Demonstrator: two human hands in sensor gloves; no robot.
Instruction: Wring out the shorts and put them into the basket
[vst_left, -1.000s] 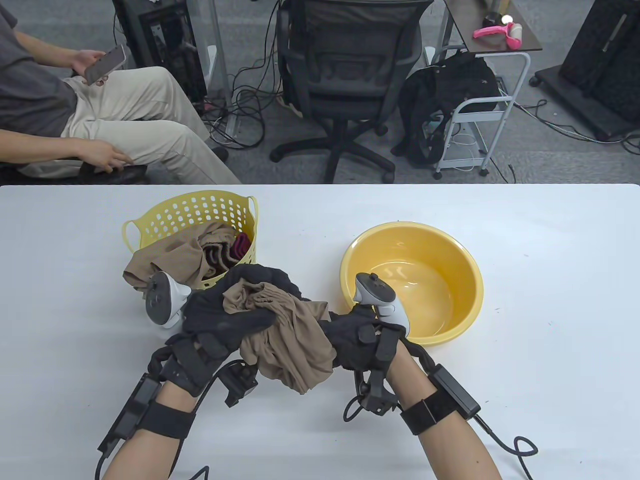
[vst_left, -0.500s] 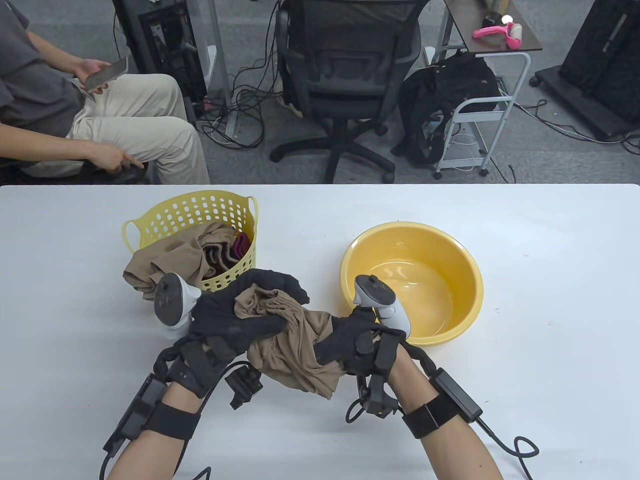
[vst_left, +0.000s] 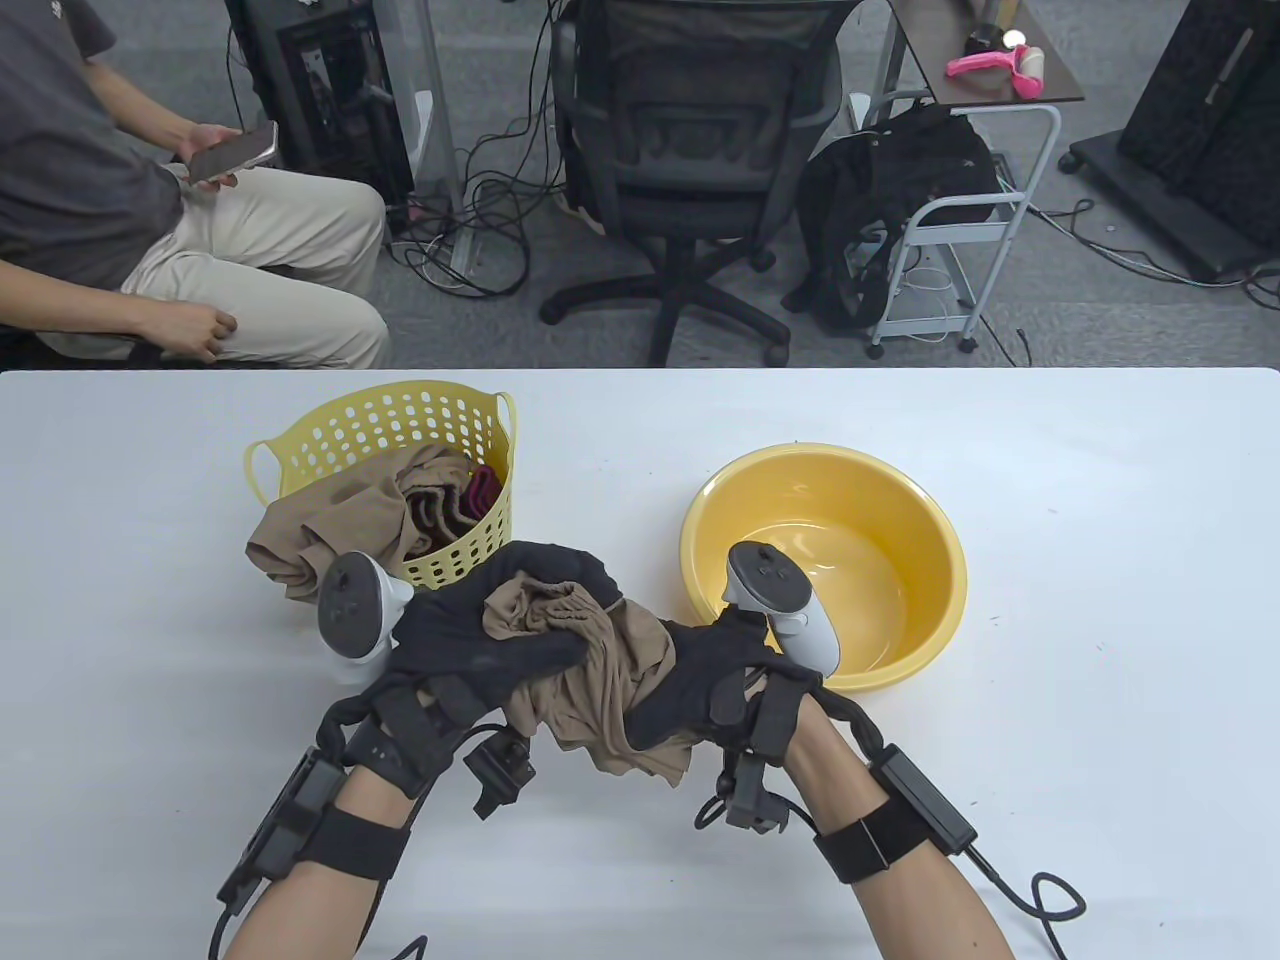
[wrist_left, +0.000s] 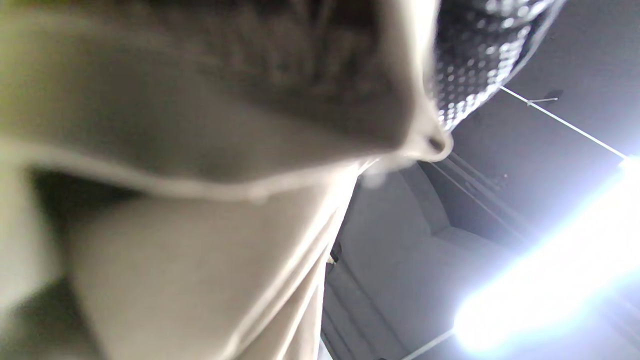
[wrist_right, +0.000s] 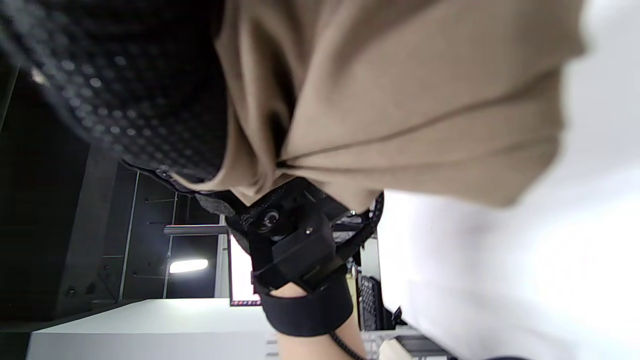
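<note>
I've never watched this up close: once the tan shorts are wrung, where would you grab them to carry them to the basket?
Probably the bunched middle of the shorts, taken from above. Both the left hand and right hand already grip that twisted roll, and loose cloth hangs toward the table. The basket opens upward.

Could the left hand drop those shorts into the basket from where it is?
Probably yes. The left hand grips the shorts just in front of the basket, whose top is open. But the right hand grips them too, and clothes already fill the near side.
</note>
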